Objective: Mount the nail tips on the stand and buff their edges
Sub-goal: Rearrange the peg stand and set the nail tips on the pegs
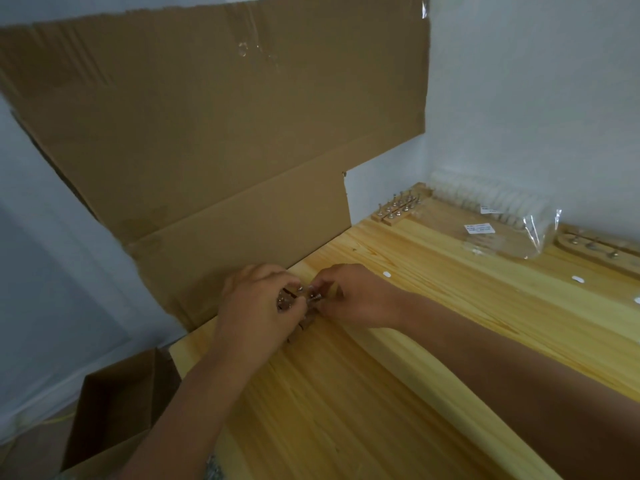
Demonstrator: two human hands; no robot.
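Observation:
A small wooden nail-tip stand [304,320] with metal pegs lies at the far left edge of the wooden table [398,393], mostly hidden under my hands. My left hand [258,303] curls over the stand's left part and grips it. My right hand [349,294] meets it from the right, fingertips pinching at a metal peg [316,296] on the stand. Whether a nail tip sits between the fingers I cannot tell. Loose white nail tips [387,274] lie on the table to the right.
A large cardboard sheet [214,133] leans against the wall behind the hands. Another peg stand [398,207], a clear bag of nail tips [502,216] and a third stand [595,245] sit at the far right. An open cardboard box [117,410] stands on the floor left.

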